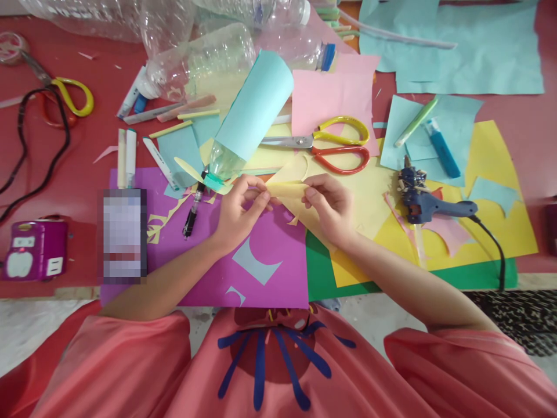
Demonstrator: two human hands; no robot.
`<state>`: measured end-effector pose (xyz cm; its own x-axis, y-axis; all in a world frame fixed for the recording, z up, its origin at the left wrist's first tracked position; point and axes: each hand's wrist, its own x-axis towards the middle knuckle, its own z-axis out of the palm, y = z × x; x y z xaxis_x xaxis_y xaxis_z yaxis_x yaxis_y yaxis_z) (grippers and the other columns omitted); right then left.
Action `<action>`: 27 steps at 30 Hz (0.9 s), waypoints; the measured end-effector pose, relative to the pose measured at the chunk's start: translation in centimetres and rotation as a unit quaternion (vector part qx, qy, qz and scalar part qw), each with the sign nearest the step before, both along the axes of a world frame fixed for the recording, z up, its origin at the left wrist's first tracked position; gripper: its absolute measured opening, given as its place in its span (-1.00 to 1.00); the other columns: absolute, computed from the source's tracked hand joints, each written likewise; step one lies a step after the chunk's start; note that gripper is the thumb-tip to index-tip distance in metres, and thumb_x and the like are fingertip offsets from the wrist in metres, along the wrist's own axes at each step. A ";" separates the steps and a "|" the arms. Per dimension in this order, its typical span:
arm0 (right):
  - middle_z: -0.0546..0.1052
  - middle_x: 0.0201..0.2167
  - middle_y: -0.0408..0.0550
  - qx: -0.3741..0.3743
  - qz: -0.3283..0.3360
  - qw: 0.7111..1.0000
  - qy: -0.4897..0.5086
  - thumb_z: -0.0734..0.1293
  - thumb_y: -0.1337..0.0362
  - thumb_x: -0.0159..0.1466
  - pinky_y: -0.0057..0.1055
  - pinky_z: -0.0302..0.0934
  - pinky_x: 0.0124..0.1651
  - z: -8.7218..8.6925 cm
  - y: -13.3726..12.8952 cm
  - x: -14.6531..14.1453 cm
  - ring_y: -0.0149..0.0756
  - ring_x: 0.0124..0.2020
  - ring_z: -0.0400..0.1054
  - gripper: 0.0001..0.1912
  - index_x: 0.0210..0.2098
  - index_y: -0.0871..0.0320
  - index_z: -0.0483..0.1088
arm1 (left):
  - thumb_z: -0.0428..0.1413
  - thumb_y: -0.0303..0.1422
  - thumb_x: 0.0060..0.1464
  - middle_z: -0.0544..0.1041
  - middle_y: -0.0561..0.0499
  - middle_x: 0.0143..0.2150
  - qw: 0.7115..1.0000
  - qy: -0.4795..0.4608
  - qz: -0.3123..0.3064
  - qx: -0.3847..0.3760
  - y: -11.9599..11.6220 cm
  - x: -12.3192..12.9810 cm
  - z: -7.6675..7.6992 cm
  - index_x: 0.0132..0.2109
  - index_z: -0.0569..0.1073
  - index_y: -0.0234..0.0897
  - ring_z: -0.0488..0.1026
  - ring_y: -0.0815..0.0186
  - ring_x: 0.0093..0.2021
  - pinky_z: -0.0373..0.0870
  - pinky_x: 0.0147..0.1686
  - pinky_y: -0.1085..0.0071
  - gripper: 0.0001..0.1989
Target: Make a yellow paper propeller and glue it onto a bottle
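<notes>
A small strip of pale yellow paper point(286, 190) is stretched between my two hands over the purple sheet. My left hand point(244, 208) pinches its left end, and my right hand point(329, 204) pinches its right end. Just beyond my left hand lies a plastic bottle wrapped in light blue paper point(256, 107), tilted, with its green cap toward me. Scissors with one yellow and one red handle point(304, 141) lie beyond my hands. A black pen point(194, 209) rests left of my left hand on the purple sheet point(209, 273).
A glue gun point(429, 204) with its cable lies at the right on yellow paper point(500, 226). A phone point(122, 237) and a purple box point(35, 249) are at the left. Clear bottles point(204, 55), markers point(130, 158) and paper scraps cover the far side. More scissors point(76, 96) lie far left.
</notes>
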<state>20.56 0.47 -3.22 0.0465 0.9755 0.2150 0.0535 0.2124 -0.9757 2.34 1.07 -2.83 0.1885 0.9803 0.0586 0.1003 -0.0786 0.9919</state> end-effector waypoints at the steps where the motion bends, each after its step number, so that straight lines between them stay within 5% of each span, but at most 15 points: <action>1: 0.40 -0.57 -0.25 -0.009 0.008 1.000 0.011 0.33 0.25 0.24 -0.48 0.24 -0.43 0.1 0.0 0.0 -0.50 -0.56 0.25 -0.90 -0.39 0.11 0.45 | 0.16 0.03 0.18 0.62 0.10 -0.47 1.000 0.003 -0.002 0.001 0.0 0.0 0.0 -0.24 0.31 -0.17 0.61 0.36 -0.47 0.45 -0.52 0.53 -0.63; 12: 0.39 -0.69 -0.26 -0.074 0.095 0.987 0.108 0.43 -0.12 0.21 -0.51 0.17 -0.65 0.5 -0.1 0.3 -0.52 -0.71 0.20 -0.58 -0.48 0.11 0.49 | 0.14 -0.11 0.26 0.63 0.10 -0.43 0.996 -0.026 -0.056 0.058 -0.3 -0.1 -0.2 -0.23 0.29 -0.18 0.63 0.38 -0.42 0.53 -0.41 0.53 -0.73; 18: 0.55 -0.45 -0.15 -0.088 0.151 0.982 0.066 0.47 -0.05 0.19 -0.47 0.32 -0.51 0.5 -0.3 0.2 -0.46 -0.55 0.39 -0.64 -0.36 0.13 0.50 | 0.11 -0.15 0.29 0.58 0.11 -0.35 0.991 0.028 -0.075 0.111 -0.4 -0.3 -0.2 -0.23 0.33 -0.19 0.60 0.43 -0.41 0.51 -0.40 0.53 -0.77; 21: 0.52 -0.50 -0.17 -0.070 0.162 0.984 0.006 0.47 0.05 0.19 -0.49 0.27 -0.49 0.6 -0.3 0.3 -0.45 -0.53 0.38 -0.73 -0.38 0.13 0.47 | 0.13 -0.21 0.28 0.56 0.12 -0.37 0.985 0.057 -0.095 0.132 -0.2 -0.3 -0.5 -0.25 0.37 -0.20 0.57 0.44 -0.40 0.47 -0.41 0.55 -0.81; 24: 0.51 -0.53 -0.19 -0.059 0.136 0.989 -0.025 0.43 0.15 0.20 -0.49 0.24 -0.51 0.7 -0.3 0.3 -0.44 -0.55 0.37 -0.81 -0.39 0.13 0.44 | 0.16 -0.26 0.25 0.56 0.11 -0.39 0.982 0.069 -0.085 0.152 -0.2 -0.2 -0.3 -0.27 0.41 -0.20 0.53 0.44 -0.41 0.44 -0.39 0.54 -0.85; 27: 0.52 -0.51 -0.19 -0.049 0.094 0.994 -0.035 0.42 0.21 0.19 -0.50 0.24 -0.51 0.9 -0.3 0.2 -0.46 -0.55 0.35 -0.86 -0.41 0.13 0.43 | 0.16 -0.20 0.25 0.57 0.05 -0.36 0.988 0.038 -0.052 0.139 -0.9 0.2 1.4 -0.28 0.47 -0.18 0.52 0.37 -0.34 0.47 -0.29 0.44 -0.82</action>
